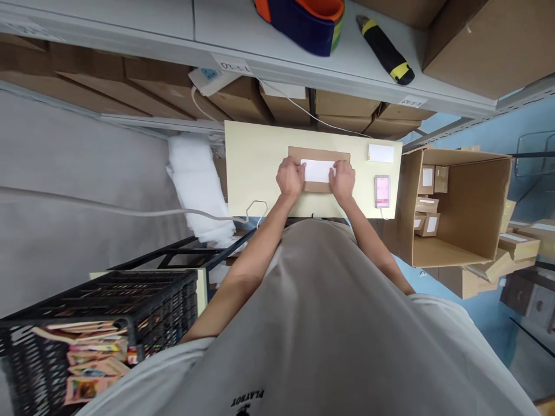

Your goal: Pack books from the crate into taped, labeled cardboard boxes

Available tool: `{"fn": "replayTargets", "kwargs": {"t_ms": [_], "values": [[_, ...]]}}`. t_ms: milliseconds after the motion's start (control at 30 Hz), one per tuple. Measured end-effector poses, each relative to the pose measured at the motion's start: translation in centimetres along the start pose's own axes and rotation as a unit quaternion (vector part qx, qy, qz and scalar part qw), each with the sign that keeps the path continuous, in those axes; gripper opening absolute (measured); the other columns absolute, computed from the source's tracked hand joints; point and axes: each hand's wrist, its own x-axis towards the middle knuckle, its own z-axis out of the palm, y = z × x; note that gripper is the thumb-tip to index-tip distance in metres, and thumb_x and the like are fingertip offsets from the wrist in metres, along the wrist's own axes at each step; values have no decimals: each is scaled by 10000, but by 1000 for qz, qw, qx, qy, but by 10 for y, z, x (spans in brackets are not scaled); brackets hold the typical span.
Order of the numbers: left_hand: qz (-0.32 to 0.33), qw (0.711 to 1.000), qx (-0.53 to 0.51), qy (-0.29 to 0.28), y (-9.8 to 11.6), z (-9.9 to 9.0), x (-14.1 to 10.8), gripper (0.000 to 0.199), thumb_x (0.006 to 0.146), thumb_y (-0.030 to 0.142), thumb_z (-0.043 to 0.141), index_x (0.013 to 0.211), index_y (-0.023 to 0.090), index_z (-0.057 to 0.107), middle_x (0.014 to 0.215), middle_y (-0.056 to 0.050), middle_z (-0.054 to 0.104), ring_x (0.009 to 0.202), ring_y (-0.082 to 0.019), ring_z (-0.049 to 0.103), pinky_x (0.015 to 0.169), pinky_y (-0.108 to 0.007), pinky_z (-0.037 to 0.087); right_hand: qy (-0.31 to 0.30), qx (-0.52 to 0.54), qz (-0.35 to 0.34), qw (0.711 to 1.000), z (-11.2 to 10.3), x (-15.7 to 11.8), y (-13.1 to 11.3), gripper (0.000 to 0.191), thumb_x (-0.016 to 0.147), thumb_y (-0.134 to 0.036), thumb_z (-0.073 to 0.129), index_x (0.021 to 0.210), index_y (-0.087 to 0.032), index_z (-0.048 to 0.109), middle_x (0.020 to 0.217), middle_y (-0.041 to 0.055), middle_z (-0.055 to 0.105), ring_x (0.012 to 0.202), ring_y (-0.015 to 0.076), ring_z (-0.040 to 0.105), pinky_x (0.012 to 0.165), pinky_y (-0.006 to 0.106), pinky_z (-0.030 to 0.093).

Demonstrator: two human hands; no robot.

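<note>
A small brown cardboard box [319, 153] lies flat on the pale yellow table [255, 167] in front of me. Across its top is a white label [318, 171]. My left hand [291, 177] is closed at the label's left end, thumb pressed on it. At the opposite end, my right hand [342, 180] pinches the label between thumb and curled fingers. I cannot tell how much of the label is stuck down. To the right on the table are a phone [382, 191] with a lit pinkish screen and a white stack of labels [381, 153].
A large open carton [466, 214] with several small labelled boxes stands right of the table. Above the table's far side runs a metal shelf [143, 23] carrying a black-and-yellow cutter [385, 51] and a tape roll [312, 26]. A black crate [160, 306] stands at lower left.
</note>
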Motion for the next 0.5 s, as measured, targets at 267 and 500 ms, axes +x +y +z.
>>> {"fn": "replayTargets", "kwargs": {"t_ms": [267,500], "values": [[236,959,16,-159,-9,7,-32,764,1159,573,321,1790,156,426,1894,-157,347,1807,-327,225,1476,-574,104,-100,-24,-132,986,13,-24,-17,701,1199,-404,272,1819,-84,335,1914,164,313,1815,285,206,1491,539,164],[178,977,62,-103,-25,13,-22,914,1148,693,271,1837,92,283,1926,-187,211,1825,-333,143,1483,-576,-24,-79,-78,-95,989,11,-20,-5,736,1211,-419,187,1834,-34,260,1934,183,214,1823,293,183,1490,559,119]]}}
